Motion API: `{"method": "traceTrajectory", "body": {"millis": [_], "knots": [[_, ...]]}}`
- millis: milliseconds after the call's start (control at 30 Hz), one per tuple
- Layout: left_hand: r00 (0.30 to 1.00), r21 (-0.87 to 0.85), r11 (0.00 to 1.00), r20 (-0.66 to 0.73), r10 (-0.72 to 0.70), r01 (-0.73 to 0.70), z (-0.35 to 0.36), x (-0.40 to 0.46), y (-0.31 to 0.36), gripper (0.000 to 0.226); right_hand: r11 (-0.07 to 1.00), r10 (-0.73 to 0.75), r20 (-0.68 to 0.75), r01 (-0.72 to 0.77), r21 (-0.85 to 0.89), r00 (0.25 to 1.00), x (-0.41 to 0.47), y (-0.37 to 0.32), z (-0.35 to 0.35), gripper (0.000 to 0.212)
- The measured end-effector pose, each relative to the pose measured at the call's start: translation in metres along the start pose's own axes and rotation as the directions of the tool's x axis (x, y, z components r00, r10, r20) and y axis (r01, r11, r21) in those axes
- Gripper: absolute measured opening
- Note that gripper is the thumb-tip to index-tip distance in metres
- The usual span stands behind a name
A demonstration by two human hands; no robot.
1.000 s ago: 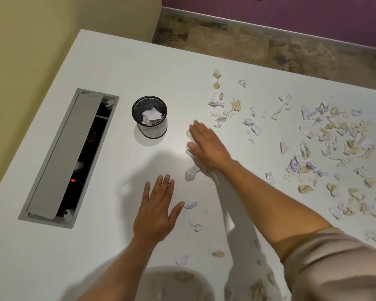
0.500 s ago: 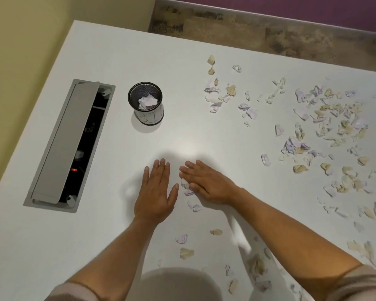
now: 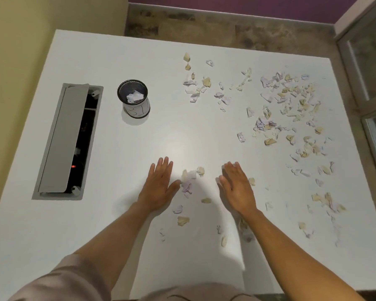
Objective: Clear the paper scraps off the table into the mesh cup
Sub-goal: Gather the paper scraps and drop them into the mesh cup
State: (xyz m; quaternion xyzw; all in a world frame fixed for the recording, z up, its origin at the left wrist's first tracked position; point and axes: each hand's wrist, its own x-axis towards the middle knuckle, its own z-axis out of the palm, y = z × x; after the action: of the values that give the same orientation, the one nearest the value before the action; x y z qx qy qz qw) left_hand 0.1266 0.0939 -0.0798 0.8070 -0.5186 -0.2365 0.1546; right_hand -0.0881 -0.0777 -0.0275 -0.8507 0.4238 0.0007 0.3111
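A black mesh cup with a white label stands on the white table, a crumpled scrap inside it. My left hand lies flat and open, palm down, in the near middle. My right hand lies flat and open to its right. Between them sits a small heap of white and tan paper scraps. Several more scraps are scattered over the right half of the table, and a few lie near my wrists.
A grey cable hatch, half open, is set into the table at the left. A yellow wall runs along the left side. Beyond the far edge lies the floor, with a glass door frame at the right.
My right hand swept scraps from near the cup toward me, met the left hand, then moved away to the right, leaving a heap between both hands. The left hand stayed put.
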Motion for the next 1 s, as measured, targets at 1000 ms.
{"method": "traceTrajectory", "body": {"millis": [1000], "knots": [[0.942, 0.276, 0.917, 0.254, 0.220, -0.288, 0.017, -0.005, 0.076, 0.065, 0.916, -0.198, 0.330, 0.294, -0.274, 0.923, -0.048, 0.031, 0.024, 0.062]]}}
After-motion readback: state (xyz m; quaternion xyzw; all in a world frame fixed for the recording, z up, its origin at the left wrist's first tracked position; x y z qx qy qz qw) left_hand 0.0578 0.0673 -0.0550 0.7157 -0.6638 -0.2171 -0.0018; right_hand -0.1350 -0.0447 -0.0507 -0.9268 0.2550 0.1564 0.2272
